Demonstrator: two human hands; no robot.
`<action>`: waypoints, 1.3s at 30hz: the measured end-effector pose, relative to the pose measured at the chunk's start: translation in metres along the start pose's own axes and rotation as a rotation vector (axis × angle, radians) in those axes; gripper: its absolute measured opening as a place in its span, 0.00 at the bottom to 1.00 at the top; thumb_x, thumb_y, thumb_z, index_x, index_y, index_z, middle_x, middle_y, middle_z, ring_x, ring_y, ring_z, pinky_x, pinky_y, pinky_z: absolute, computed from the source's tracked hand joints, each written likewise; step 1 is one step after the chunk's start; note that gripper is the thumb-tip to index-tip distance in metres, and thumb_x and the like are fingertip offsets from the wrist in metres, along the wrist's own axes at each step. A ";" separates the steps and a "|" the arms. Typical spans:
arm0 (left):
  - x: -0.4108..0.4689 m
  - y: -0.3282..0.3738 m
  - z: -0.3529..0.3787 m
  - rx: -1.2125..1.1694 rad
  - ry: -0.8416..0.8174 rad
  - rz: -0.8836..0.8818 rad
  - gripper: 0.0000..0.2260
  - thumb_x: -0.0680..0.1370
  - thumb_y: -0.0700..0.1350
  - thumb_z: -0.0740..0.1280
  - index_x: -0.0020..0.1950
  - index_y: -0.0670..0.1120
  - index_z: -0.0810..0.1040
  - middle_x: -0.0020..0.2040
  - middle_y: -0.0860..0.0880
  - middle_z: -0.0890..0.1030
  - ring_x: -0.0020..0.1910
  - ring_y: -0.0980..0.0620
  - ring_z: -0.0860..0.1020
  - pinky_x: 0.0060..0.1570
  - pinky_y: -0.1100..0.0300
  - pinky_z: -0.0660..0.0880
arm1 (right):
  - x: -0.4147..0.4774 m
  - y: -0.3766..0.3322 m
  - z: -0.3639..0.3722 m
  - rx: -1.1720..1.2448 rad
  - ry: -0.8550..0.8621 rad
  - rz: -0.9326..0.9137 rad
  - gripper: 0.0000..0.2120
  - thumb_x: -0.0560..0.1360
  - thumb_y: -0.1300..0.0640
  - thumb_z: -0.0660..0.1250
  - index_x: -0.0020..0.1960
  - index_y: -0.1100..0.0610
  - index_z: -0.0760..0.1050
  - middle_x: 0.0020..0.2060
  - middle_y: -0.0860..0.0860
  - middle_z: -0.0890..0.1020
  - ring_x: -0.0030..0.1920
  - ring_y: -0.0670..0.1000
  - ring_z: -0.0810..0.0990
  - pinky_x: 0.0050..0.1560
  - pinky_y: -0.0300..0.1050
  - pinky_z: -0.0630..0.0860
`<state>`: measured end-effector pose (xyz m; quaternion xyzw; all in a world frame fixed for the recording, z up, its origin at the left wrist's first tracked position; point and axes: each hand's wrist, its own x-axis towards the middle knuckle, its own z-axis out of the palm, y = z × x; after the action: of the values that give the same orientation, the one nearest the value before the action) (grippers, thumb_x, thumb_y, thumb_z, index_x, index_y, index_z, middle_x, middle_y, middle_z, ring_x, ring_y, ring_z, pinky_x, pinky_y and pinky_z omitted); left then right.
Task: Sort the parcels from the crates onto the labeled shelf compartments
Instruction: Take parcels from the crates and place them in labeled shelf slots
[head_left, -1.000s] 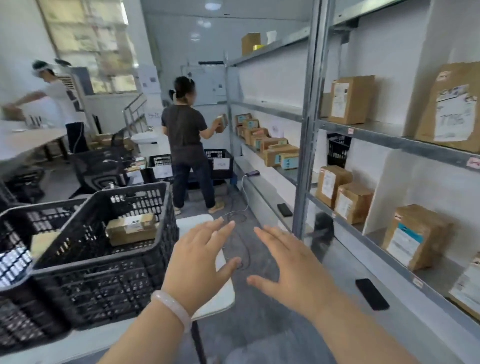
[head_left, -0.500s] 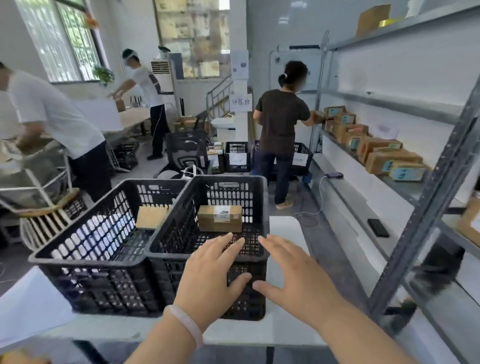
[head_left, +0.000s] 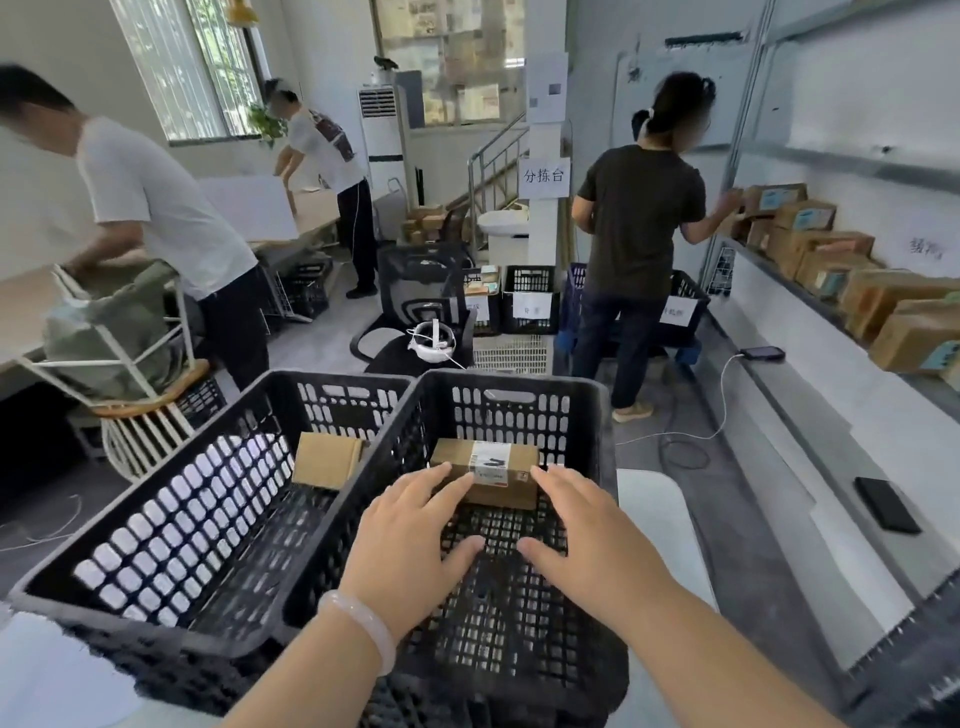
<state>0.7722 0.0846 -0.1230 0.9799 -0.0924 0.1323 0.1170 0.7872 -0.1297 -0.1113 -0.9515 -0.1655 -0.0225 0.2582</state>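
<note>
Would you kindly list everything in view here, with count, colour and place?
crates: two, black, side by side in front
labelled parcel: one, brown, in right crate
plain parcel: one, brown, in left crate
shelf parcels: several, brown, shelf at right
phones: two, dark, lower ledge at right
other people: three, beyond the crates
bracelet: one, white, left wrist
left hand: one, open, over the labelled parcel
right hand: one, open, beside the labelled parcel

Interior bright and evenly lit. Daylight enters through the windows (head_left: 208, 67) on the wall far beyond the crates (head_left: 509, 415); the panes are washed out. Shadows around the crates are soft and faint. Strong wide-angle bending: the shelf (head_left: 831, 415) right of the crates bows outward. The person (head_left: 156, 208) left of the crates is slightly smeared. The bottom corners are blurred.
</note>
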 end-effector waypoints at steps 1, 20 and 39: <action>0.008 -0.006 0.006 0.014 -0.034 -0.002 0.29 0.77 0.62 0.65 0.77 0.58 0.64 0.77 0.55 0.65 0.76 0.52 0.63 0.75 0.49 0.63 | 0.010 0.003 0.005 0.006 -0.006 0.010 0.36 0.76 0.40 0.64 0.78 0.42 0.51 0.77 0.40 0.55 0.76 0.43 0.54 0.74 0.45 0.59; 0.210 -0.077 0.163 0.238 -0.583 0.185 0.31 0.79 0.57 0.64 0.80 0.55 0.55 0.81 0.47 0.55 0.78 0.42 0.57 0.74 0.42 0.60 | 0.117 0.030 0.110 -0.011 -0.320 0.360 0.36 0.78 0.41 0.62 0.79 0.45 0.48 0.78 0.44 0.51 0.77 0.46 0.51 0.76 0.44 0.52; 0.244 -0.116 0.228 0.382 -0.581 0.162 0.37 0.77 0.48 0.68 0.78 0.63 0.49 0.75 0.44 0.57 0.71 0.42 0.61 0.69 0.46 0.64 | 0.115 0.044 0.113 0.013 -0.311 0.452 0.35 0.78 0.43 0.62 0.79 0.44 0.48 0.78 0.42 0.53 0.77 0.45 0.51 0.77 0.47 0.54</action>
<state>1.0828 0.1011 -0.2923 0.9703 -0.1729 -0.1284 -0.1103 0.9058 -0.0745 -0.2156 -0.9546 0.0133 0.1833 0.2344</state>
